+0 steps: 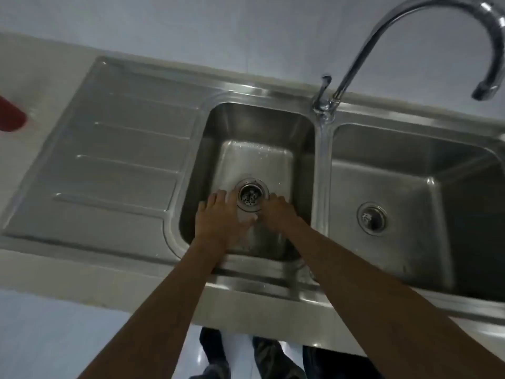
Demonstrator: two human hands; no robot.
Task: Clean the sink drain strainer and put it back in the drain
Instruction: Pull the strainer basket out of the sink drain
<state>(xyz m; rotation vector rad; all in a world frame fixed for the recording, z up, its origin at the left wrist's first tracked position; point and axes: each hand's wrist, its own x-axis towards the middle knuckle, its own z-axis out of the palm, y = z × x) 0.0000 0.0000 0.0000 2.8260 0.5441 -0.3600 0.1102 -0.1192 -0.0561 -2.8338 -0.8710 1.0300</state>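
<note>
The round metal drain strainer [249,196] sits in the drain at the bottom of the small left sink basin [254,124]. Both my hands reach down into that basin. My left hand [221,214] lies flat just left of the strainer, fingers straight and spread, fingertips by the drain rim. My right hand [276,212] is just right of the strainer, fingers loosely bent with the tips at the rim. Neither hand holds anything that I can see.
A larger right basin [410,160] has its own strainer [371,218] in the drain. A curved chrome faucet [382,31] rises behind the divider, spout over the right side. A ribbed drainboard [114,149] lies left. A red object [11,116] sits at the far left.
</note>
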